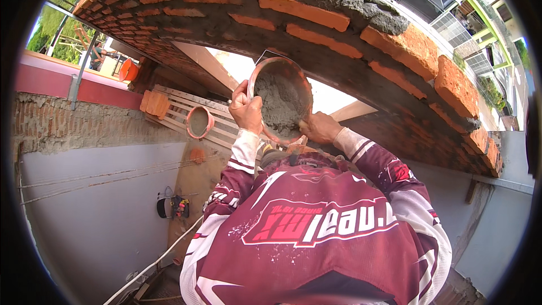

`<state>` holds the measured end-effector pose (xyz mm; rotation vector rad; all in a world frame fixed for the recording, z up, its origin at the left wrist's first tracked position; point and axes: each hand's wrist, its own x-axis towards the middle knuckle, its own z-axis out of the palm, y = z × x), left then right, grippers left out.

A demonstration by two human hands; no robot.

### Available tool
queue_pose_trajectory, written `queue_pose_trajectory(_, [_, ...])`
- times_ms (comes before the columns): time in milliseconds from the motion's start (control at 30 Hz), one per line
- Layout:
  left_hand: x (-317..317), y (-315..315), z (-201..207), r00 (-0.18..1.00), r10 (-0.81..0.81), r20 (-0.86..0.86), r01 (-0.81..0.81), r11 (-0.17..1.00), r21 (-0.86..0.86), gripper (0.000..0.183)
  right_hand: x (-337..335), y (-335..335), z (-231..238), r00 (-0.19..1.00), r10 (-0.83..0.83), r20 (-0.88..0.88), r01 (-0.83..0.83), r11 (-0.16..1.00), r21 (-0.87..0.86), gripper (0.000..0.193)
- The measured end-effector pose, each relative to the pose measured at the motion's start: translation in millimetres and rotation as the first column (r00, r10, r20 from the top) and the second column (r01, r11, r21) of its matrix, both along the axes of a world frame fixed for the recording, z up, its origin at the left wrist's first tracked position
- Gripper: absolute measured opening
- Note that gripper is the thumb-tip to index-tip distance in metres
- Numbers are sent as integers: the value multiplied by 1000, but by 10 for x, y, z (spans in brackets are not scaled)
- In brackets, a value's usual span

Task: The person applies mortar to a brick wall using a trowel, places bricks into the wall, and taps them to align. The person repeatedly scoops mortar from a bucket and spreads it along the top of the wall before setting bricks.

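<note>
Head view looks down over a curved run of brick wall [339, 20], its orange bricks bedded in grey mortar with a rough wet layer spread along the top course. Just below the wall's edge, at the middle of the picture, the person holds up a round orange bucket [257, 79] tilted toward the camera, and grey mortar [280, 104] fills most of its inside. The left hand [245, 110] is clenched on the bucket's left rim, thumb over the edge. The right hand [320, 128] grips the lower right edge, fingers curled under it. Both forearms come up from the lower edge in maroon and white sleeves, and the maroon jersey fills the bottom of the frame.

Far below on the left, a wooden pallet [175, 104] lies beside a second round orange pail [199, 122], seen open from above. Another orange tub [129, 70] sits farther off near a metal post. A white hose [152, 265] runs across the grey slab [96, 226] toward the lower left
</note>
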<state>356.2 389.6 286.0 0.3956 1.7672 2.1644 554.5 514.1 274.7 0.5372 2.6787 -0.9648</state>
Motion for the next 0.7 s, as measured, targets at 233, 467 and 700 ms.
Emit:
queue_pose_trajectory(233, [-123,-128,-125,976,-79,205,95,993,-70,12,178,-386,-77,966,-198,169,257,632,-731,37])
queue_pose_trajectory(467, [-47,-264,-149,899,-167,404,165,985,40,41,374,-246,396,954,-197,225,299,587,-753,26])
queue_pose_trajectory(700, [281,-131,65,905,-112,411,113,993,23,11,727,168,848,956,-159,248,293,614,-733,30])
